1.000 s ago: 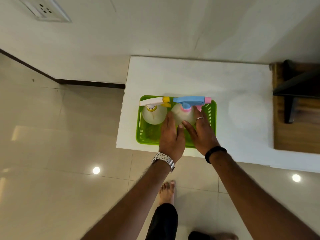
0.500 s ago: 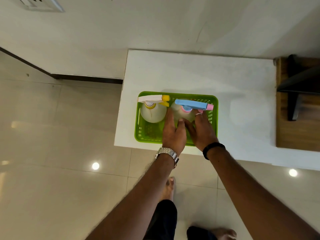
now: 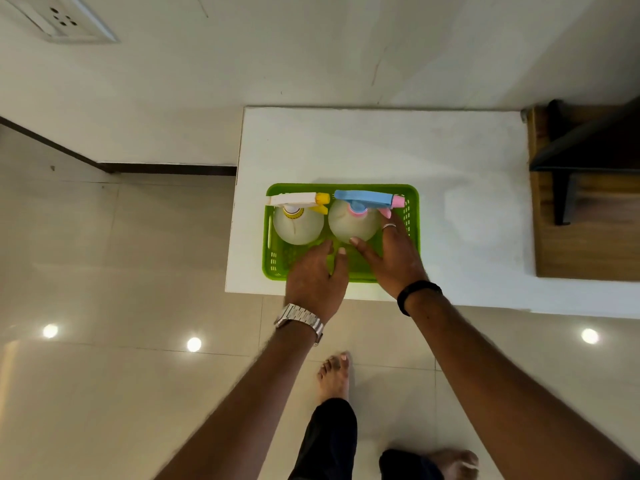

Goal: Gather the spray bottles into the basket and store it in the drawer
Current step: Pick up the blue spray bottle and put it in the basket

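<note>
Our left hand (image 3: pixel 317 271) is sliding back off the blue-topped bottle (image 3: pixel 353 221), fingers loose; our right hand (image 3: pixel 393 258) is lying open against it in the green basket (image 3: pixel 414 216).

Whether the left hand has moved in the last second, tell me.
Yes, it moved: the left hand drew back toward the basket's near rim.

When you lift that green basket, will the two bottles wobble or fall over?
They might wobble. Both spray bottles, the yellow-nozzled one and the blue-headed one, stand upright with bulky trigger heads up top. The green basket has spare floor in front, so they could slide. Its thin slotted walls may flex slightly. A level, two-handed lift seems safest.
</note>
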A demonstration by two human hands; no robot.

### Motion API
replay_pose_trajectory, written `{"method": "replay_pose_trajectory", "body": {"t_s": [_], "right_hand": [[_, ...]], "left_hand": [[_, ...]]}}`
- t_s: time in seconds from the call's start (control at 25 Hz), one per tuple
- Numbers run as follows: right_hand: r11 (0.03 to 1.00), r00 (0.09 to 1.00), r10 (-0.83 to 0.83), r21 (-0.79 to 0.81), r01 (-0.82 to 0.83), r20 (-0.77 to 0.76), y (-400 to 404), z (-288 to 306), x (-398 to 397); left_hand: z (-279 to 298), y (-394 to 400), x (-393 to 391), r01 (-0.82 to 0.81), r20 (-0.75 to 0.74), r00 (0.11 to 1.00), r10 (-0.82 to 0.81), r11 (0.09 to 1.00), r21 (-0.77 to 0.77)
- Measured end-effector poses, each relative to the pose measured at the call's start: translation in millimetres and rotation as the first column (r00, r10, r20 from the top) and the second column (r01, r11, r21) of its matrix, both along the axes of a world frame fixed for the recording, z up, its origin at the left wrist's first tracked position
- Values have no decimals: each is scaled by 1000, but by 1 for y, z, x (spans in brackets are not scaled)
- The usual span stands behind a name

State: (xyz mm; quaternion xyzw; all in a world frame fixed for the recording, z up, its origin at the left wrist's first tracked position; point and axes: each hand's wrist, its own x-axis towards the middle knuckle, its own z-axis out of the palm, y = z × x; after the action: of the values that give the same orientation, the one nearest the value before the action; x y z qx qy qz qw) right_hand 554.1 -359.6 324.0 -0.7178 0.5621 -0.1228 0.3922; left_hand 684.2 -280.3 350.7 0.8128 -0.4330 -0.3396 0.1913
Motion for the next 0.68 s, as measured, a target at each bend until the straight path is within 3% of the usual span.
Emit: {"method": "replay_pose_trajectory", "body": {"t_s": [0.16,0.32,0.68], "right_hand": [[998,997,52,31,-51,-53,15,6,-17],[997,994,80,25,-78,-72,21,7,-20],[990,989,138,32,-137,-53,19,4,-20]], "left_hand": [[-4,2,28,194,254,940,-229,968,156],[-12,-2,34,282,282,902,-325,942,185],[-26,4,37,355,286,879,-381,924,138]]}}
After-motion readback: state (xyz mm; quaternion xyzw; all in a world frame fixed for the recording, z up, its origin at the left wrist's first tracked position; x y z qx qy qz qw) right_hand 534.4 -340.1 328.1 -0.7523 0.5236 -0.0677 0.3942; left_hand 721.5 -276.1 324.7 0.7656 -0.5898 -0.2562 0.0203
